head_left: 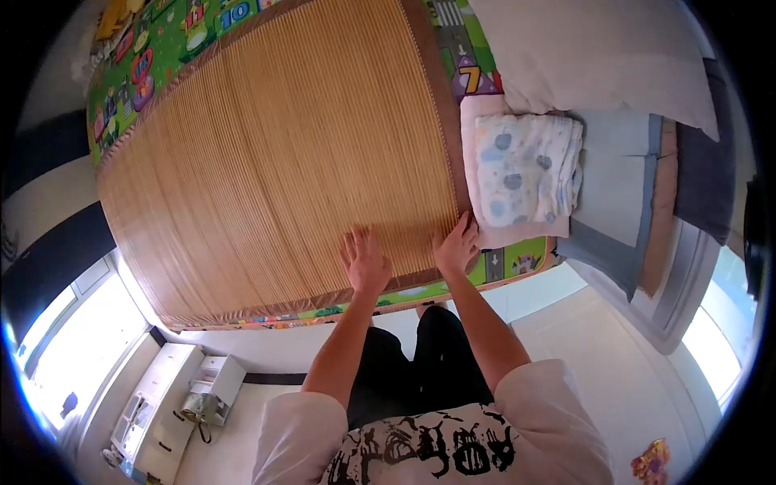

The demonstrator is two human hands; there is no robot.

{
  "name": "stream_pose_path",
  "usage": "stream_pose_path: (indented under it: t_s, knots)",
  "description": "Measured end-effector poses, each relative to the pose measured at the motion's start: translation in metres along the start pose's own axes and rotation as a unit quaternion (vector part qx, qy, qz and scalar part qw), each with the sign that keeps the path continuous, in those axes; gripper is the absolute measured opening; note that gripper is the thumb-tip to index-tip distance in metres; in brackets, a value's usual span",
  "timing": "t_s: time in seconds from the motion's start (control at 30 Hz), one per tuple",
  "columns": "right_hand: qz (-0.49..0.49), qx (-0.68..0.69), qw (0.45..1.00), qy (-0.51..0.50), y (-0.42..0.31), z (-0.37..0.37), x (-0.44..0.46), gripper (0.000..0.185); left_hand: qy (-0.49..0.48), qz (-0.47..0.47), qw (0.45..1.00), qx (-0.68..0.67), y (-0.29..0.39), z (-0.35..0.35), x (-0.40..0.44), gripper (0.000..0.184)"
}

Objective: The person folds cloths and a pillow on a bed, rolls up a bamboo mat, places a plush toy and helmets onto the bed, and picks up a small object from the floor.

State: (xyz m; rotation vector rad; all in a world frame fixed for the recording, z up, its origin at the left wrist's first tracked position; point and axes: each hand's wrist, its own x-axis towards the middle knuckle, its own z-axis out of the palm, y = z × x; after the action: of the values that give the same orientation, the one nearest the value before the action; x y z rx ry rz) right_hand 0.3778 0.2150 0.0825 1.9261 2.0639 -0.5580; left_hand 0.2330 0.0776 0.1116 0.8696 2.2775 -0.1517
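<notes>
A tan slatted mat (pixel 283 145) with a brown cloth border lies over a colourful printed mat (pixel 505 267). My left hand (pixel 365 260) rests near the mat's close edge, fingers spread on the slats, holding nothing. To its right, my right hand (pixel 456 245) touches the mat's corner by the brown border, its fingers apart and nothing visible between them. Just beyond my right hand sits a folded white cloth with blue-grey spots (pixel 517 174), on top of a pink pad (pixel 517 235).
Pillows and a large pale cushion (pixel 590 48) are at the upper right, beside grey-blue bedding (pixel 610 178). A white cabinet (pixel 166 404) with a bag (pixel 202 406) stands at the lower left, near a bright window (pixel 81 331).
</notes>
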Motion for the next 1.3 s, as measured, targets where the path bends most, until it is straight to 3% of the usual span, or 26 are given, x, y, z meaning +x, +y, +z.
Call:
stream_pose_path:
  t_s: [0.17, 0.27, 0.37, 0.47, 0.5, 0.57, 0.67, 0.73, 0.77, 0.87, 0.9, 1.0, 1.07, 1.1, 1.2, 1.27, 1.3]
  knots:
    - [0.107, 0.018, 0.994, 0.015, 0.006, 0.008, 0.016, 0.11, 0.007, 0.001, 0.999, -0.033, 0.001, 0.005, 0.005, 0.086]
    - [0.151, 0.013, 0.988, 0.033, -0.012, -0.023, 0.014, 0.087, 0.025, 0.011, 0.999, -0.037, 0.001, 0.008, 0.006, 0.085]
    - [0.058, 0.012, 0.994, 0.09, 0.001, -0.027, 0.007, 0.05, 0.031, 0.013, 0.997, -0.074, 0.0, 0.002, 0.003, 0.083]
    - [-0.075, 0.03, 0.996, 0.032, 0.025, 0.019, -0.006, 0.026, 0.054, 0.024, 0.991, -0.117, 0.0, -0.005, 0.005, 0.076]
    - [-0.101, 0.034, 0.994, 0.011, 0.021, 0.02, -0.016, 0.023, 0.066, 0.03, 0.989, -0.129, -0.001, -0.007, 0.005, 0.073]
    - [-0.151, 0.043, 0.987, -0.033, -0.005, 0.02, -0.042, 0.02, 0.02, 0.042, 0.949, -0.311, 0.004, -0.02, 0.009, 0.07]
    - [-0.133, 0.03, 0.987, -0.09, -0.052, 0.004, -0.059, 0.024, -0.044, 0.054, 0.867, -0.493, 0.021, 0.012, 0.022, 0.067]
    - [-0.18, -0.012, 0.984, -0.005, -0.053, 0.027, -0.063, 0.034, -0.063, 0.069, 0.841, -0.532, 0.033, 0.007, 0.028, 0.066]
    - [-0.202, -0.033, 0.978, 0.037, -0.05, 0.04, -0.066, 0.039, -0.065, 0.081, 0.843, -0.527, 0.039, 0.0, 0.027, 0.066]
    - [-0.141, 0.04, 0.989, -0.018, -0.05, 0.034, -0.071, 0.043, -0.076, 0.077, 0.87, -0.48, 0.047, -0.001, 0.03, 0.067]
    - [-0.141, 0.041, 0.989, 0.011, -0.045, 0.032, -0.069, 0.045, -0.08, 0.07, 0.882, -0.458, 0.05, 0.001, 0.031, 0.067]
    - [-0.137, 0.041, 0.985, 0.099, -0.024, 0.024, -0.059, 0.05, -0.059, 0.088, 0.865, -0.491, 0.054, 0.01, 0.032, 0.069]
    - [-0.136, 0.035, 0.977, 0.158, -0.014, 0.019, -0.049, 0.053, -0.081, 0.075, 0.827, -0.552, 0.059, 0.052, 0.039, 0.067]
    - [-0.137, 0.061, 0.976, 0.159, -0.008, 0.018, -0.042, 0.053, -0.091, 0.069, 0.805, -0.582, 0.062, 0.066, 0.042, 0.067]
    - [-0.141, 0.12, 0.971, 0.15, 0.011, 0.022, -0.021, 0.054, -0.018, 0.141, 0.888, -0.437, 0.072, 0.046, 0.029, 0.071]
    - [-0.144, 0.129, 0.972, 0.13, 0.024, 0.026, -0.012, 0.053, -0.104, 0.109, 0.869, -0.471, 0.082, 0.021, 0.025, 0.073]
    - [-0.117, 0.143, 0.981, 0.062, 0.027, 0.027, -0.007, 0.054, -0.146, 0.094, 0.857, -0.486, 0.085, 0.021, 0.026, 0.075]
